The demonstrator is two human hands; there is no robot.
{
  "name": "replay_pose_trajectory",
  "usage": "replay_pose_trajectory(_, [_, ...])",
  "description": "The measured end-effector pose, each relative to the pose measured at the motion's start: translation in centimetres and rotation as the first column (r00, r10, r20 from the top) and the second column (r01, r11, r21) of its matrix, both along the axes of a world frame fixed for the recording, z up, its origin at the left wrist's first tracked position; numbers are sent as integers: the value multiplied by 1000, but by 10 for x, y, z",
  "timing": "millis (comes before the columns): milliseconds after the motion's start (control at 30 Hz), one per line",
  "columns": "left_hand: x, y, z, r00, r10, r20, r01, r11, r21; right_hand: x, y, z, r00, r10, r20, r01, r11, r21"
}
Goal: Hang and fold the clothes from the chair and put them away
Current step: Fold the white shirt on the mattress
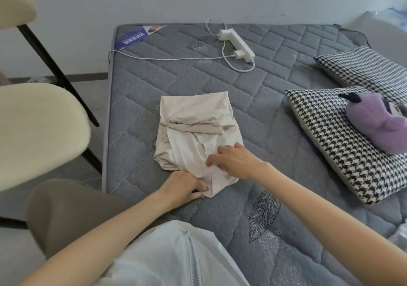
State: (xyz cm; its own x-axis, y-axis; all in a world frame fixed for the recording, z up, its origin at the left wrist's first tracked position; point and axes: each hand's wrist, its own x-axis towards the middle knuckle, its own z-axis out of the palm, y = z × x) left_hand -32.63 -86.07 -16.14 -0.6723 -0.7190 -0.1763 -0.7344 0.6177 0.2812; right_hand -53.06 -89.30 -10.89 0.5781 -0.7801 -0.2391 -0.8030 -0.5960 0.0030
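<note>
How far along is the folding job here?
Done: the cream garment lies mostly folded, a compact bundle on the mattress. In hand: the left hand pinches its near corner, the right hand rests on top. Left: finishing the fold and putting it away.
</note>
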Motion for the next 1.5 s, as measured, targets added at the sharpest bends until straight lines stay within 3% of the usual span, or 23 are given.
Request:
replay_pose_trajectory(167, [0,1,0,997,-9,-76,9,1000,-1,3,-9,15,999,-38,34,35,997,74])
replay_pose_trajectory(367, [20,0,12,952,153,-265,-87,966,244,6,-22,35,895,-178,409,174,984,47])
replay_pose_trajectory(433, [29,-2,19,933,178,-312,-90,957,275,17,-23,33,855,-238,460,192,970,146])
replay_pose_trajectory(500, [36,-4,26,915,191,-356,-87,954,288,26,-23,29,865,-277,419,160,943,293])
replay_pose_trajectory(600, [38,-9,36,847,279,-452,-138,937,320,23,-19,25,831,-373,412,178,881,438])
replay_pose_trajectory(767, [33,-32,58,660,438,-611,-233,892,388,-7,-15,29,613,-655,442,273,700,660])
replay_pose_trajectory(867, [24,-52,66,577,527,-624,-220,836,503,-20,-7,25,635,-665,394,204,636,744])
replay_pose_trajectory(1000, [6,-73,57,543,610,-577,-277,779,563,-27,-4,10,556,-672,490,282,707,649])
replay_pose_trajectory(1100, [-9,-83,43,508,698,-506,-361,705,610,-33,-11,-1,439,-736,515,386,672,631])
replay_pose_trajectory(1300, [-21,-88,24,481,792,-376,-520,603,604,-37,-19,-32,510,-743,434,601,668,439])
replay_pose_trajectory(1433, [-5,-78,20,764,582,-277,-508,809,297,-30,-19,-37,597,-654,465,609,747,268])
replay_pose_trajectory(1500, [-1,-73,22,830,513,-219,-493,858,145,-27,-18,-35,696,-526,488,556,826,98])
